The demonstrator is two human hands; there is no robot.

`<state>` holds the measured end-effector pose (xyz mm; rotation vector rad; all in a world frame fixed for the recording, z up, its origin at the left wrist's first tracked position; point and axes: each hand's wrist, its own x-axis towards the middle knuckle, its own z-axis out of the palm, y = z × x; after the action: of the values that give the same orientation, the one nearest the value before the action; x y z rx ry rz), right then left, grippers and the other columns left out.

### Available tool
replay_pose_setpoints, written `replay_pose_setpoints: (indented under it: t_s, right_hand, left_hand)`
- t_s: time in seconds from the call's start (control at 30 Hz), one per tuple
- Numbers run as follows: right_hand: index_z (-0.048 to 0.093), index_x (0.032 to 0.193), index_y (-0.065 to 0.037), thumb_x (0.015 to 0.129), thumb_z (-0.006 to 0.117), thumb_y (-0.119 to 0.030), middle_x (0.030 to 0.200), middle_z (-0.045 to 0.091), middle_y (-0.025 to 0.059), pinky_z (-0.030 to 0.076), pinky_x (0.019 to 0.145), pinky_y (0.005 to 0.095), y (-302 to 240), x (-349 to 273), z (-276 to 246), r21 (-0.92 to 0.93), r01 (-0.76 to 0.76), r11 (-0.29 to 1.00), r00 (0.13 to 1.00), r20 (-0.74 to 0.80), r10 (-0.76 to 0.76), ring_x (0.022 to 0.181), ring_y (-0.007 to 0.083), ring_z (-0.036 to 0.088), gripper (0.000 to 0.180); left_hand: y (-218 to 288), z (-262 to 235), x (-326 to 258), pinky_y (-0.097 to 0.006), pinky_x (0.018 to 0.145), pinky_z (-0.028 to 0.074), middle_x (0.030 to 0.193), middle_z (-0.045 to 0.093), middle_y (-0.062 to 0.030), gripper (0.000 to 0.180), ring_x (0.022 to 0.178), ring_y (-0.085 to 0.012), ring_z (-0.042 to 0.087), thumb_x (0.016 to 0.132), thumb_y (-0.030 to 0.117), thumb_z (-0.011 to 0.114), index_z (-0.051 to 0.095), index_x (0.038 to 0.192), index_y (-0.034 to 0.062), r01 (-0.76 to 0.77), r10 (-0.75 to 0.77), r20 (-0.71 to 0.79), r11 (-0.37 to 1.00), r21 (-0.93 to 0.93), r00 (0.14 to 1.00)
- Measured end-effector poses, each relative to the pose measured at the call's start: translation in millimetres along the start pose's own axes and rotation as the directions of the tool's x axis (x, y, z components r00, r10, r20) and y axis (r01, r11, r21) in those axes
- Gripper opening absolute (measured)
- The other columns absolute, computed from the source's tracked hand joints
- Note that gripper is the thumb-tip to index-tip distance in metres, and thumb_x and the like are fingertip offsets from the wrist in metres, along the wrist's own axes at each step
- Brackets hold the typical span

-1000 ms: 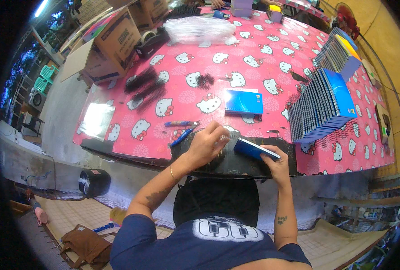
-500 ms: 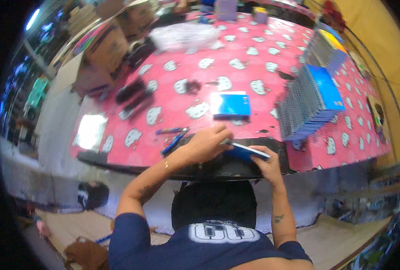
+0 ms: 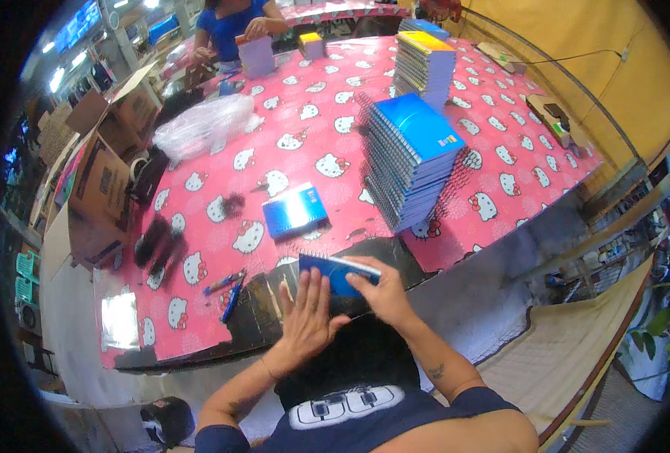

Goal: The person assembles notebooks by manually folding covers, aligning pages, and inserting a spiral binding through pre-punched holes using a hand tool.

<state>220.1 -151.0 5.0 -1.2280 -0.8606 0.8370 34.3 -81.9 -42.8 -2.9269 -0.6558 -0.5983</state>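
A spiral-bound notebook with a dark blue cover [image 3: 333, 273] is tilted up at the table's near edge, its wire coil along the upper side. My right hand [image 3: 384, 293] grips its right end, thumb across the cover and fingers behind. Flat against the cover's left part lie the outstretched fingers of my left hand [image 3: 306, 309]. Just beyond, a bright blue notebook [image 3: 296, 211] rests flat on the table. Blue-handled pliers [image 3: 232, 296] lie to the left of my left hand, beside another slim tool [image 3: 220, 284].
Right of centre rises a tall stack of blue spiral notebooks [image 3: 414, 162], with a yellow-topped stack [image 3: 425, 68] behind. Clear plastic wrap [image 3: 205, 127] and cardboard boxes [image 3: 97, 192] are at the left. Across the pink-covered table [image 3: 305, 162], a person [image 3: 233, 26] handles a purple stack [image 3: 256, 57].
My view has swung toward the right. My left hand has gone from pinching at the notebook's left end to lying flat on its cover; the right hand still holds it.
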Motion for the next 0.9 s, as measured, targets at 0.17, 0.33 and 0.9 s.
replay_pose_setpoints:
  t_s: [0.17,0.33,0.9]
  right_hand:
    - [0.069,0.122,0.0,0.092,0.069,-0.006,0.105,0.074,0.0067,0.052,0.086,0.0283,-8.3,-8.0,7.7,-0.058,0.034,0.998,0.999,0.034,-0.032,0.094,0.0099,0.063,0.03]
    - [0.067,0.123,0.003,0.094,0.067,-0.003,0.115,0.071,0.007,0.051,0.093,0.0292,2.2,-9.1,6.1,-0.205,-0.018,0.979,0.984,0.17,0.054,0.104,0.0115,0.063,0.03]
    - [0.061,0.137,-0.002,0.095,0.065,-0.005,0.114,0.073,0.0087,0.053,0.087,0.0279,3.1,-0.6,7.9,-0.162,0.086,0.983,0.988,0.143,-0.063,0.098,0.0069,0.059,0.042]
  left_hand:
    - [-29.1,-25.1,52.8,-0.067,0.118,-0.003,0.162,0.024,-0.0262,0.092,0.154,-0.0416,0.009,0.096,0.064,0.043,0.025,0.155,-0.0051,0.114,-0.104,-0.084,0.986,0.118,0.991]
    - [-26.1,-2.4,42.6,-0.063,0.119,-0.004,0.166,0.008,-0.025,0.099,0.155,-0.0398,0.002,0.096,0.07,0.037,0.016,0.157,-0.0051,0.095,-0.06,-0.259,0.987,0.127,0.964]
    - [-17.7,-26.9,68.1,-0.063,0.119,0.007,0.162,0.026,-0.0236,0.098,0.153,-0.0394,0.019,0.091,0.072,0.039,0.031,0.153,-0.0035,0.117,-0.114,0.038,0.988,-0.105,0.993]
